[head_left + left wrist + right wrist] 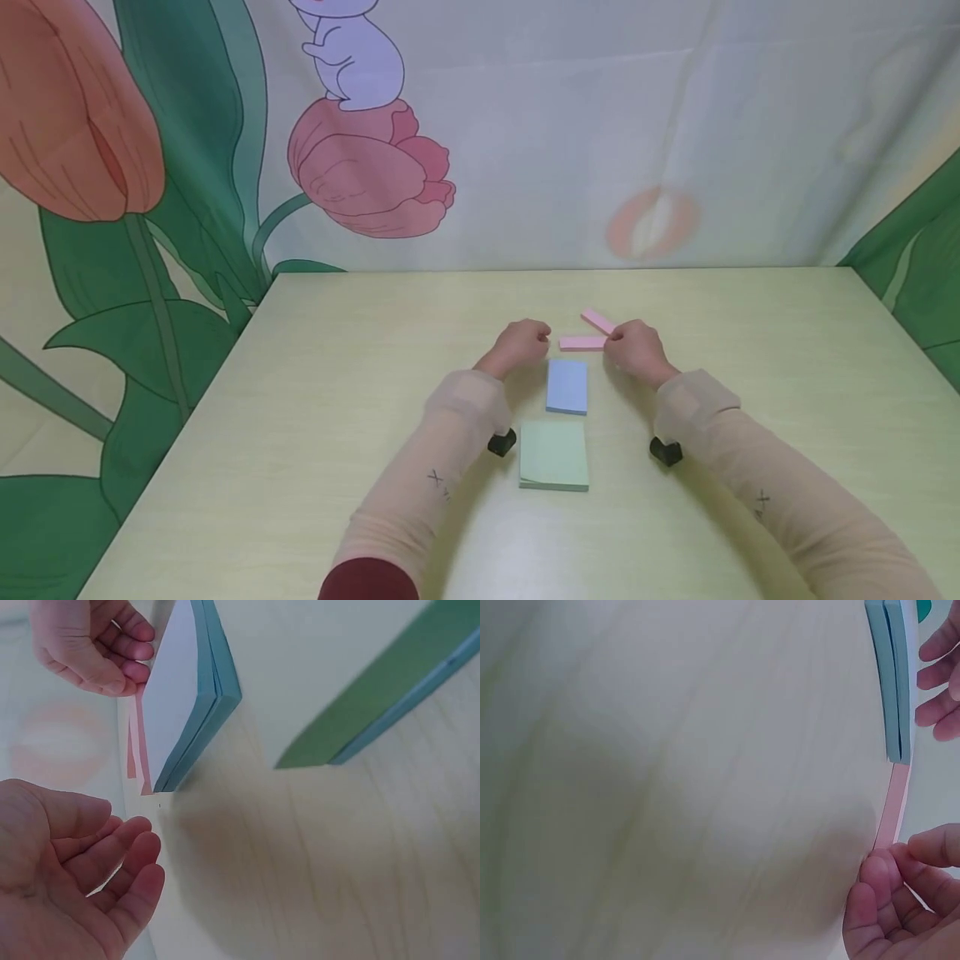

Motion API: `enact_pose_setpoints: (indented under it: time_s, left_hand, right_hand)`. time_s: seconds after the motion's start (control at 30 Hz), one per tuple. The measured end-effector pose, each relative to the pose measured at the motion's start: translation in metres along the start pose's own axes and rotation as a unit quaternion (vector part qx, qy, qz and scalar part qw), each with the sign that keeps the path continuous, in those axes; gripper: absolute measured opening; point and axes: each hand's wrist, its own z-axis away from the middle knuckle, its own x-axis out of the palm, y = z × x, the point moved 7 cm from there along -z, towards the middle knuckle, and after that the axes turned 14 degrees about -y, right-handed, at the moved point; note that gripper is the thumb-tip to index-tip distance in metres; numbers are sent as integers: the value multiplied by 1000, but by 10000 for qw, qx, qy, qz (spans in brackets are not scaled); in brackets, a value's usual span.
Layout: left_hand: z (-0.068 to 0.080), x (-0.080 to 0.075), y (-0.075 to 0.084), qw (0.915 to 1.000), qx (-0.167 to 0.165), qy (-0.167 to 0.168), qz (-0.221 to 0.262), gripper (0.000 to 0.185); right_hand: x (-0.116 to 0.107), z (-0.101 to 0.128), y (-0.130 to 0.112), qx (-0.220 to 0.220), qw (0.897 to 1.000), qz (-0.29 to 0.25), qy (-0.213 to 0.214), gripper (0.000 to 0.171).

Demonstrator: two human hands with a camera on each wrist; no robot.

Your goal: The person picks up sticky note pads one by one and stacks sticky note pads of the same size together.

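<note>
The right hand (pixel 633 350) pinches the near end of a pink sticky-note strip (pixel 582 342) between thumb and fingertips; the right wrist view shows the fingers (pixel 877 881) curled against the strip's (pixel 891 810) end. The left hand (pixel 521 343) holds nothing: in the left wrist view its fingers (pixel 124 859) are loosely curled and relaxed, palm open, apart from the paper.

From the left: the table (pixel 337 375) has a broad bare stretch between its left edge and the left sleeve (pixel 442 450). The left hand rests just left of the strip, with a small gap between them. In the middle, 3 paper items line up toward the person: the pink strip lies flat crosswise at the far end, the blue sticky-note pad (pixel 567 386) sits just nearer, and the green sticky-note pad (pixel 554 454) lies nearest, a narrow gap separating the 2 pads. The strip's long edge runs close along the blue pad's (pixel 196 690) far edge; the right wrist view shows the strip's end close beside the pad's (pixel 894 682) corner, though contact cannot be told. A 2nd pink strip (pixel 597 320) lies angled just beyond the right hand's fingertips, near the 1st. Right of the right sleeve (pixel 720 417) the table runs bare to its right edge.

A flower-print backdrop (pixel 360 158) hangs along the table's far edge.
</note>
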Motion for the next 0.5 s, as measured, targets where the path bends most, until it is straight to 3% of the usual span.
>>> enact_pose_setpoints:
  time_s: [0.1,0.2,0.33,0.5]
  left_hand:
    - [53,-13,39,9993,-188,-256,187,36]
    - [81,-18,59,9984,-198,-378,362,37]
    - [88,-18,66,9989,-29,-361,300,35]
    - [85,-18,71,9993,248,-271,119,15]
  right_hand:
    - [0,0,0,-2,10000,-30,-69,22]
    - [0,0,-1,-15,9999,-52,-147,22]
    - [-1,1,-2,-34,9997,-62,-217,23]
    - [-1,0,-2,-53,9998,-4,-213,23]
